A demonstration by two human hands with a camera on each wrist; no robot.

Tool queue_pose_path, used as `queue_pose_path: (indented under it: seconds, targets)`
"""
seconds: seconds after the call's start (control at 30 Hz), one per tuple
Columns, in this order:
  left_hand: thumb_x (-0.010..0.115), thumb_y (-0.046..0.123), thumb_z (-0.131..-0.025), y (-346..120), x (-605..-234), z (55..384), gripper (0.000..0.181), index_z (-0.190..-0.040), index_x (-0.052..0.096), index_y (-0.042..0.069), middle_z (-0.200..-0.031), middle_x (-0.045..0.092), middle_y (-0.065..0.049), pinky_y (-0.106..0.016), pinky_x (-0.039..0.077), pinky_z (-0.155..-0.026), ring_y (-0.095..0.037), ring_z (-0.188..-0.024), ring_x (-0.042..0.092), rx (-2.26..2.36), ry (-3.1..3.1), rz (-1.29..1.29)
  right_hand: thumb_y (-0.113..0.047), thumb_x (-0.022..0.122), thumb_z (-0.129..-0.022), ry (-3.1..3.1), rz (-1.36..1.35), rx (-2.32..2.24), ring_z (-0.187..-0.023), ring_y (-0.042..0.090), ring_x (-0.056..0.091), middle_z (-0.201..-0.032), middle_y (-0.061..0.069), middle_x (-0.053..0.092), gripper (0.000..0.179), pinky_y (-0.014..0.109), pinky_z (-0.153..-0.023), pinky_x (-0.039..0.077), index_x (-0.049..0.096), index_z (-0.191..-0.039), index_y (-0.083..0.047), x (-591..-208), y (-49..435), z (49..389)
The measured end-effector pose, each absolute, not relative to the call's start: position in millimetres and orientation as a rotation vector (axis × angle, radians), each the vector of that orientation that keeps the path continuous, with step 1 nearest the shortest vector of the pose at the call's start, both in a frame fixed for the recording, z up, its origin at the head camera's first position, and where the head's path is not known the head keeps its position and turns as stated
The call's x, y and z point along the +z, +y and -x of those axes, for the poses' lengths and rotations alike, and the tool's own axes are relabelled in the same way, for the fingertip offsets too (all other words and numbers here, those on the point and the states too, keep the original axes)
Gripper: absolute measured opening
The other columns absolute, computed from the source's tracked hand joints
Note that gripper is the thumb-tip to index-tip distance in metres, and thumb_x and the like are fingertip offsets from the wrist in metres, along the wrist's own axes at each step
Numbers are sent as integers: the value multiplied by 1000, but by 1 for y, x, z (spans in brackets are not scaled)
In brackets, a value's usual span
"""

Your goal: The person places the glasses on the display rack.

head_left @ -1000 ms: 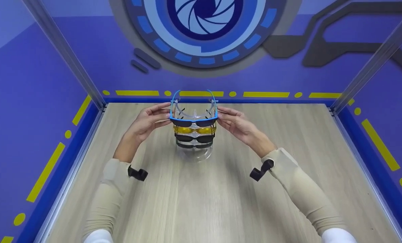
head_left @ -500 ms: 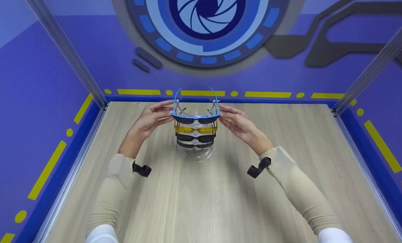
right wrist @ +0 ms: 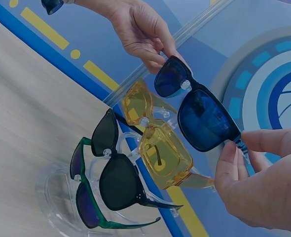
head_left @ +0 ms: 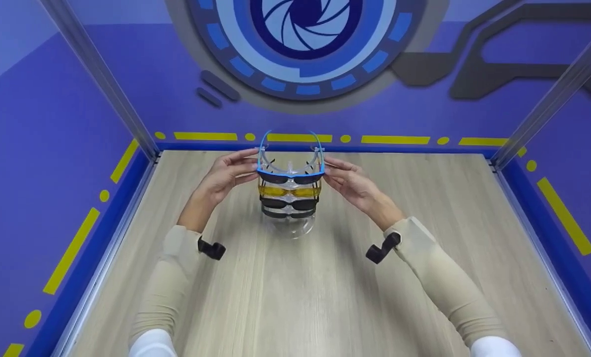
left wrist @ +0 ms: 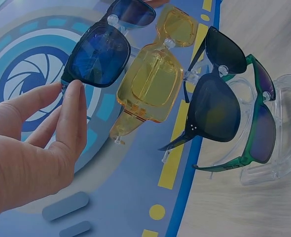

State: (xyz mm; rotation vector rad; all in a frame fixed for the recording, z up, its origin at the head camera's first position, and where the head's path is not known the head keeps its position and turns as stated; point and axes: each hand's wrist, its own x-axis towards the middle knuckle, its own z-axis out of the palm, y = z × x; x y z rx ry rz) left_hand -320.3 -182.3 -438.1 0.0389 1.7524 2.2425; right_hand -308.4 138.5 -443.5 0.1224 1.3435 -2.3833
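Observation:
Blue-framed sunglasses (head_left: 290, 175) with dark lenses sit on the top tier of a clear display stand (left wrist: 288, 153). My left hand (head_left: 221, 178) pinches them at one hinge corner between thumb and fingers. At the opposite corner, my right hand (right wrist: 269, 173) holds the other temple the same way. Right below are yellow see-through glasses (left wrist: 153, 84), then black sunglasses (left wrist: 214, 106). Green-framed sunglasses (right wrist: 84, 197) occupy the lowest place. All face the head camera, one above another, with their temples pointing back.
The stand rests on a light wooden table (head_left: 295, 297), near its back edge. Blue printed panels rise behind it (head_left: 325, 119) and on both sides, joined by metal corner posts (head_left: 102, 79). Black wrist cameras (head_left: 211, 249) stick out from both sleeves.
The head view has shifted slightly, and my left forearm has come a little to the right. Both hands keep hold of the blue-framed sunglasses on the top tier.

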Motion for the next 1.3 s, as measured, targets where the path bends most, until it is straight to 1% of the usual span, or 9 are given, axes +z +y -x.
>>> queue_pose_path:
  seconds: [0.1, 0.2, 0.3, 0.47, 0.6, 0.7, 0.93, 1.17, 1.3]
  targets:
    - [65, -5, -96, -182, -438, 321, 53, -147, 51, -1, -108, 71, -1, -28, 63, -86, -12, -91, 74, 2237, 1754, -40, 8, 57, -99, 1343, -124, -2387, -89, 13, 72, -99, 2, 77, 31, 22, -89, 57, 62, -127, -3, -444, 139, 308]
    - [66, -4, -96, -182, -438, 321, 53, -147, 52, 0, -108, 70, -2, -28, 63, -86, -12, -91, 74, 2233, 1757, -31, 7, 58, -99, 1357, -119, -2378, -89, 12, 72, -99, 1, 77, 30, 22, -89, 57, 61, -128, -3, -443, 139, 308]
    - [65, -4, -96, -182, -439, 321, 53, -147, 52, 0, -109, 70, -2, -28, 63, -86, -12, -92, 74, 2230, 1763, -28, 6, 58, -100, 1375, -117, -2370, -88, 11, 72, -98, 1, 77, 33, 22, -88, 57, 59, -131, -2, -443, 139, 308]
    - [65, -4, -96, -183, -439, 320, 54, -147, 51, 0, -110, 70, -2, -31, 62, -92, -12, -93, 74, 2220, 1773, -40, 5, 58, -100, 1404, -126, -2350, -89, 10, 71, -98, 0, 77, 45, 21, -88, 57, 50, -144, 2, -441, 138, 308]
    - [65, -4, -96, -183, -439, 319, 54, -148, 50, 0, -108, 71, -1, -30, 62, -91, -12, -92, 74, 2219, 1768, -34, 5, 57, -100, 1445, -131, -2326, -90, 9, 70, -98, -2, 76, 52, 21, -89, 57, 43, -150, 4, -441, 137, 308]
    - [65, -4, -96, -183, -439, 319, 54, -147, 51, 0, -107, 71, -1, -27, 63, -87, -12, -92, 74, 2223, 1764, -24, 4, 57, -100, 1457, -128, -2321, -89, 9, 70, -98, -2, 76, 51, 22, -90, 56, 44, -149, 3, -441, 137, 309]
    - [65, -6, -95, -182, -438, 316, 53, -146, 51, -1, -105, 73, -2, -27, 63, -85, -13, -91, 74, 2246, 1747, -11, 1, 59, -100, 1478, -113, -2293, -91, 10, 68, -100, -2, 76, 48, 23, -92, 55, 48, -147, 0, -440, 138, 309]
    - [63, -6, -97, -183, -438, 315, 53, -147, 49, -3, -105, 72, -2, -27, 63, -86, -13, -90, 74, 2247, 1740, -36, 1, 60, -100, 1490, -96, -2294, -90, 10, 69, -100, -2, 76, 37, 23, -92, 56, 56, -137, -3, -441, 140, 309]
    - [61, -4, -99, -187, -440, 315, 51, -148, 48, -3, -103, 73, -1, -26, 62, -88, -12, -91, 74, 2255, 1737, -38, 1, 59, -101, 1516, -70, -2265, -92, 10, 69, -100, -4, 76, 41, 24, -94, 56, 53, -141, -3, -443, 145, 309]
